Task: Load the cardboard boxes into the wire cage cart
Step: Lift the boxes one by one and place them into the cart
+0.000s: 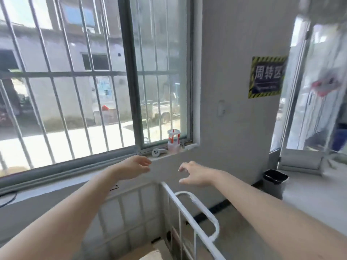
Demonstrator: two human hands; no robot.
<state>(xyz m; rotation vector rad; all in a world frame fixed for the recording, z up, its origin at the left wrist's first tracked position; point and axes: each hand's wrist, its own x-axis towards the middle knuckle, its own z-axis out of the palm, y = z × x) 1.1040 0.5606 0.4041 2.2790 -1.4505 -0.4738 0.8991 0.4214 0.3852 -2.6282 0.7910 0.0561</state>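
1 view only, the head view, is being reported. 2 bare arms are being held out above the wire cage cart point(189, 205), whose white rail and looped handle are being shown at lower centre, close to the wall under the barred window point(75, 76). The left hand point(136, 167) is being carried empty, fingers loosely extended and slightly parted. The right hand point(195, 175) is likewise being carried empty, fingers spread and lightly curled, nothing being pinched. Both hands are being held apart, near the window sill point(169, 155) but not touching it.

A tan surface at the bottom edge, inside the cart, is being taken for a cardboard box point(148, 254). Only a corner is being shown, so its seating cannot be confirmed. No other box is being shown.

Risks being noted:
- A bottle point(173, 142) and a white object point(158, 152) are standing on the sill just beyond the fingertips and could be knocked off by an arm swing.
- The cart rail is lying under the right forearm and could be struck.
- A bin point(274, 182) is standing by the wall to the right of the cart and could be tripped on while the next box is being fetched.
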